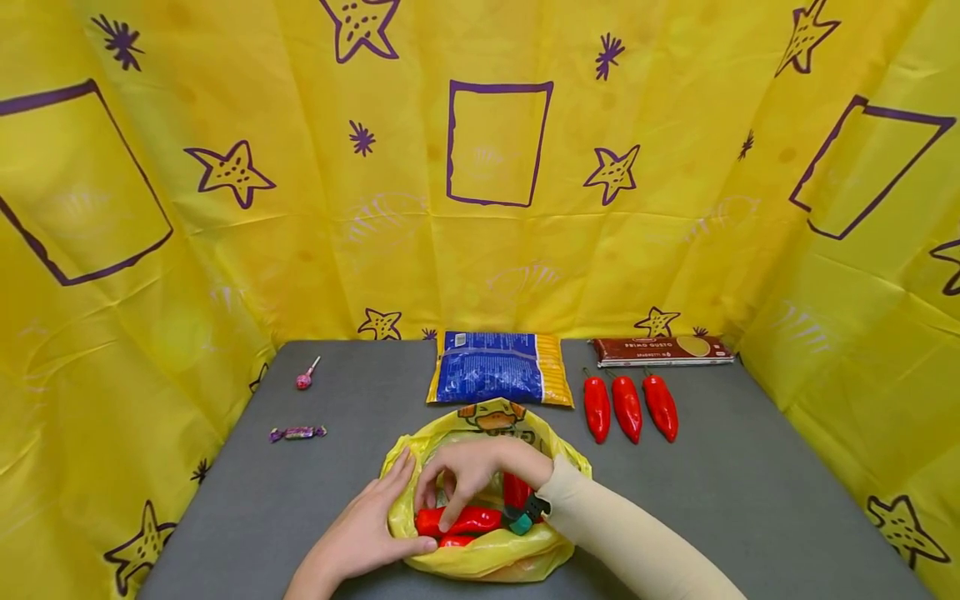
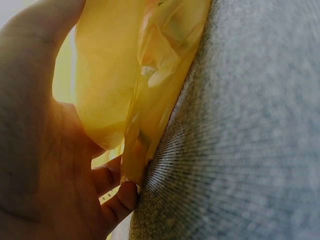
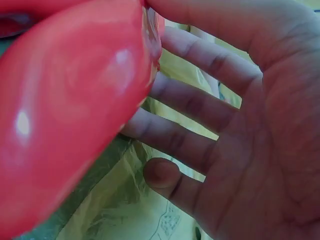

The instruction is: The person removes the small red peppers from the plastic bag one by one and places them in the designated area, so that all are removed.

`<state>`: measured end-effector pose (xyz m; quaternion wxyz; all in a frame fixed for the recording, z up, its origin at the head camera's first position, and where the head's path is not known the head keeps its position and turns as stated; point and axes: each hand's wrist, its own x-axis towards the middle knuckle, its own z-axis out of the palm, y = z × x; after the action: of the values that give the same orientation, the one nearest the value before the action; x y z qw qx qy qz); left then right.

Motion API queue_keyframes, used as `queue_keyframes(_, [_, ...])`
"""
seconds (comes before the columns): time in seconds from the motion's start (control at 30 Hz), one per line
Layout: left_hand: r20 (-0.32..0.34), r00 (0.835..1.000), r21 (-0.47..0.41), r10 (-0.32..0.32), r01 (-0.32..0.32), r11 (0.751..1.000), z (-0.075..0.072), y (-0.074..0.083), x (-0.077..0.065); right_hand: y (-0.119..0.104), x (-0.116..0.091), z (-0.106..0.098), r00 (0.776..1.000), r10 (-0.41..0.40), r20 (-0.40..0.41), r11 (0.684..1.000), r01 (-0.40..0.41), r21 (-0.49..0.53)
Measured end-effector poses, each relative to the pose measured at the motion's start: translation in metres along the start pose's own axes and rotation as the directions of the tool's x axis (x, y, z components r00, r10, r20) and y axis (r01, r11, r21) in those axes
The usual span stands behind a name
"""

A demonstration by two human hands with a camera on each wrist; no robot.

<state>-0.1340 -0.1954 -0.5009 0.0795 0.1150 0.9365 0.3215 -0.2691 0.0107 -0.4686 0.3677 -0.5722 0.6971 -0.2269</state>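
Note:
A yellow plastic bag [image 1: 517, 569] with a duck print stands with its mouth open at the table's front, holding several red peppers. My right hand [image 1: 471, 471] reaches down inside it and grips one red pepper [image 1: 480, 521] by its left end, thumb in front. In the right wrist view that pepper [image 3: 75, 95] fills the left side, with the fingers around its end. Another red pepper [image 1: 456, 541] shows partly in front of it. My left hand [image 1: 367, 521] holds the bag's left side, and in the left wrist view its fingertips [image 2: 127, 195] press the yellow plastic close above the table.
Behind the bag lies a blue and yellow packet [image 1: 491, 368]. Three red peppers [image 1: 627, 408] lie in a row at right, before a brown spaghetti pack [image 1: 660, 352]. A lollipop [image 1: 303, 381] and a wrapped candy [image 1: 297, 433] lie left. Yellow curtains [image 1: 495, 267] enclose the grey table [image 1: 750, 467].

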Motion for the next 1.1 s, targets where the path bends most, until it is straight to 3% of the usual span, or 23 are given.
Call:
queue_keyframes(0.33, [-0.016, 1.000, 0.000, 0.014, -0.014, 1.000, 0.002, -0.003, 0.001, -0.006, 0.001, 0.003, 1.000, 0.019, -0.007, 0.997, -0.019, -0.078])
queue_keyframes(0.5, [-0.014, 1.000, -0.003, 0.016, -0.016, 1.000, 0.002, -0.002, 0.001, -0.009, 0.001, 0.004, 0.999, 0.034, 0.006, 0.998, -0.033, -0.054])
queue_keyframes(0.8, [-0.002, 1.000, 0.006, -0.004, 0.004, 1.000, 0.001, -0.001, 0.002, -0.009, 0.001, 0.003, 1.000, -0.014, 0.025, 0.997, 0.016, -0.075])
queue_keyframes(1.1, [0.020, 0.999, 0.010, -0.028, 0.028, 1.000, 0.001, 0.001, 0.002, -0.011, -0.004, 0.004, 0.999, 0.045, 0.005, 0.997, -0.044, -0.071])
